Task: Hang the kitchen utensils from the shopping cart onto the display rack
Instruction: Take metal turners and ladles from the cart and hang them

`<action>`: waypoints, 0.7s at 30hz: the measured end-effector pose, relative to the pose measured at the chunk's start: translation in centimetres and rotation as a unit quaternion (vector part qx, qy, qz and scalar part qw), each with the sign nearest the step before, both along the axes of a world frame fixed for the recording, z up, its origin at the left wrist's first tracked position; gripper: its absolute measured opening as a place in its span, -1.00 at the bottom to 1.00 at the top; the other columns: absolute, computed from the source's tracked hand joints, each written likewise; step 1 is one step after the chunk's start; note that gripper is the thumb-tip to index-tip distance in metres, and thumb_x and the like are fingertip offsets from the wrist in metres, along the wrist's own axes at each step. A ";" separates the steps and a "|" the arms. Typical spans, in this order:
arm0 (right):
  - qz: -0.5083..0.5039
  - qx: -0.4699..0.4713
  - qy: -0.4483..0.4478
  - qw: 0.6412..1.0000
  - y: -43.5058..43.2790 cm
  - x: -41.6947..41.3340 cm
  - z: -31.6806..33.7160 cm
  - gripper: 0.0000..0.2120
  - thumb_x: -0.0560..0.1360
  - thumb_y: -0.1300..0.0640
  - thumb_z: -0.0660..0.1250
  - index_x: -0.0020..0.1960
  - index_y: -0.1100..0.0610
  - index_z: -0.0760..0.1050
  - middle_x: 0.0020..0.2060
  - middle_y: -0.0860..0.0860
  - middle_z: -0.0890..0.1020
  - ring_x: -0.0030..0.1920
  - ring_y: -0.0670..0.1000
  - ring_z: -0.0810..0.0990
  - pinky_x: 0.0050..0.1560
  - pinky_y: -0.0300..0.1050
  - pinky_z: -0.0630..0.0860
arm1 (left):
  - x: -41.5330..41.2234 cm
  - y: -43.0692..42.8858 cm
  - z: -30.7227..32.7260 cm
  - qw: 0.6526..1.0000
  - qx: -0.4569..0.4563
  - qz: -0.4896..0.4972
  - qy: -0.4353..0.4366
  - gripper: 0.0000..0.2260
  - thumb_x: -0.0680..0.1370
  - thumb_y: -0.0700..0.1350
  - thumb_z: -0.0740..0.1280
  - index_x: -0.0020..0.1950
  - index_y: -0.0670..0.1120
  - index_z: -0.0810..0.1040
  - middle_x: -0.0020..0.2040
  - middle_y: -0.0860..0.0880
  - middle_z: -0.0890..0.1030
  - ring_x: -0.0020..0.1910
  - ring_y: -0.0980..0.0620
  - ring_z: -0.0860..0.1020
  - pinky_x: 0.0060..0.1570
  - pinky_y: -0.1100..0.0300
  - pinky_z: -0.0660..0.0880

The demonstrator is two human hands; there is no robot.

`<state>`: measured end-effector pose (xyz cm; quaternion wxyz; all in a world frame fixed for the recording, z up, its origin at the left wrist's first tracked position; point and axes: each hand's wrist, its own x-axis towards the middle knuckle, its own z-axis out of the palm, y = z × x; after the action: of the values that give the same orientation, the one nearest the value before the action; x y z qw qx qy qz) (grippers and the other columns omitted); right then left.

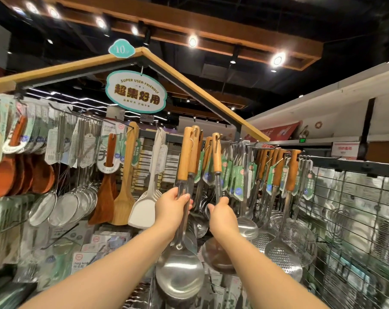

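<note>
Gripping with the left hand (173, 206) the steel shafts of a bunch of wooden-handled ladles (184, 157), fingers curled tight round them, bowls hanging below the wrist. Clasping with the right hand (222, 216) the shaft of a single ladle (216, 153), handle upright, its top up among the hooks of the display rack (345, 163); hooked on or not, cannot tell. Just right of the right hand, hanging skimmers (285, 255). Left of the left hand, a white spatula (144, 208), then wooden spatulas (122, 197), then strainers (64, 208). High above both, an oval sign (136, 92).
</note>
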<state>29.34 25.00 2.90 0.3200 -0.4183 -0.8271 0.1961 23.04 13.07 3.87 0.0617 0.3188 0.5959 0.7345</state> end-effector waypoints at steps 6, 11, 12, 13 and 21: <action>0.004 -0.041 -0.018 0.999 3.2 -4.6 -1.2 -0.67 0.63 0.25 0.01 0.35 0.32 0.08 0.23 0.15 0.54 0.11 0.17 0.56 -0.10 -0.04 0.39 | -2.4 0.4 -0.4 1.000 -0.019 0.021 0.006 -0.84 0.57 -0.20 0.26 -0.22 -0.08 0.50 -0.28 -0.03 0.61 -0.24 0.02 0.59 -0.12 0.11 0.54; 0.024 -0.069 0.030 0.997 4.7 -6.9 -2.0 -0.65 0.62 0.23 0.07 0.37 0.28 0.14 0.19 0.26 0.49 0.05 0.17 0.50 -0.03 -0.01 0.40 | -3.7 0.8 -1.4 1.000 -0.016 0.015 -0.019 -0.90 0.56 -0.26 0.26 -0.15 -0.22 0.50 -0.31 -0.06 0.58 -0.32 0.01 0.54 -0.21 0.11 0.51; 0.024 -0.084 0.027 0.996 4.8 -6.9 -1.9 -0.64 0.62 0.22 0.08 0.38 0.28 0.12 0.20 0.25 0.48 0.03 0.17 0.49 -0.05 0.00 0.40 | -3.7 0.8 -1.7 1.000 -0.010 0.011 -0.026 -0.91 0.55 -0.27 0.26 -0.12 -0.25 0.50 -0.32 -0.07 0.58 -0.34 0.01 0.53 -0.25 0.13 0.50; 0.021 -0.101 0.034 0.994 4.7 -6.7 -1.8 -0.62 0.62 0.21 0.10 0.39 0.27 0.11 0.23 0.24 0.47 0.06 0.17 0.49 -0.04 0.01 0.40 | -3.6 0.7 -1.8 0.999 -0.005 0.008 -0.035 -0.92 0.56 -0.27 0.26 -0.10 -0.27 0.49 -0.32 -0.08 0.57 -0.35 0.02 0.53 -0.30 0.16 0.49; 0.023 -0.024 0.359 0.933 -1.2 -1.7 1.7 -0.66 0.61 0.03 0.13 0.34 0.14 0.32 0.22 0.06 0.49 0.17 0.05 0.47 0.22 0.03 0.37 | -0.4 0.3 -1.6 0.999 0.010 -0.018 -0.038 -0.90 0.56 -0.24 0.27 -0.14 -0.15 0.52 -0.25 -0.11 0.62 -0.27 0.01 0.58 -0.14 0.10 0.55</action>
<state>27.61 23.78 4.58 0.5814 -0.3084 -0.6612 0.3601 22.66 13.34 2.24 0.0944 0.3022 0.5800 0.7505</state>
